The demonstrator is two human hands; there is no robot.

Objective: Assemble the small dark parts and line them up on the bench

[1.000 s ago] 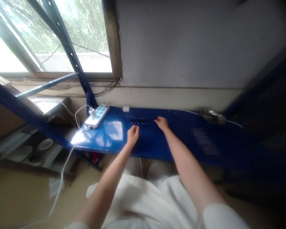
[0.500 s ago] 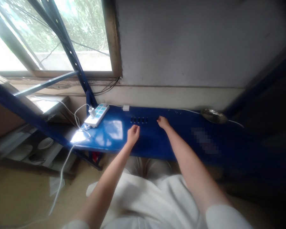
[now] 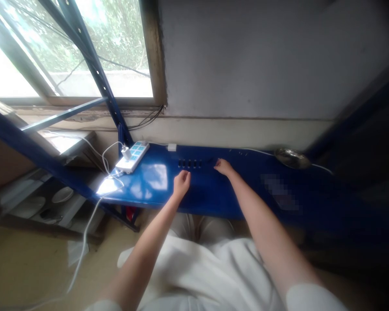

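Left hand (image 3: 181,181) rests loosely curled on the blue shelf (image 3: 149,181), just below four small black pieces (image 3: 189,163). Right hand (image 3: 223,166) reaches beside them; its grip cannot be told.

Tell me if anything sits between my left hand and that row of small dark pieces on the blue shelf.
Nothing visible does. The left hand rests just short of the row of small dark pieces, with only bare blue shelf between them. The right hand is off to their right.

blue shelf (image 3: 155,190) | on it: power strip (image 3: 132,156), four small dark pieces (image 3: 189,163), metal bowl (image 3: 291,158)
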